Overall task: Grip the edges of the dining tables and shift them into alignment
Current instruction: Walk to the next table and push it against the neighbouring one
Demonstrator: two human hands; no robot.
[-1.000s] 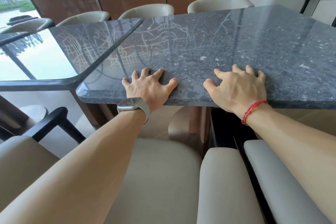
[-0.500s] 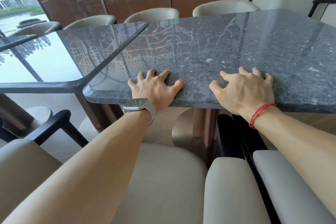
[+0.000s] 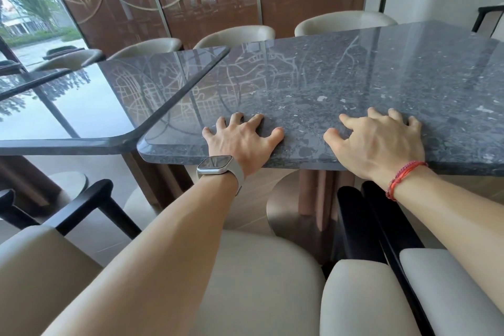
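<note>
Two dark grey marble dining tables meet at an angle. The right table [image 3: 354,76] has its near left corner overlapping the corner of the left table [image 3: 95,106], and their near edges are not in line. My left hand [image 3: 240,139], with a watch on the wrist, presses on the right table's top at its near edge, fingers spread and thumb on top. My right hand [image 3: 379,142], with a red cord bracelet, rests the same way a little further right. Neither thumb wraps under the edge.
Beige chairs with black frames stand right under my arms: one seat [image 3: 259,281] in the middle, another [image 3: 362,297] to the right, a black armrest [image 3: 90,199] at the left. More beige chairs [image 3: 237,35] line the far side. The table's round pedestal base [image 3: 294,207] is below.
Both hands stay planted on the same spots of the right table. The whole scene has slid slightly down and right in the view; any shift between the tables is too small to tell.
</note>
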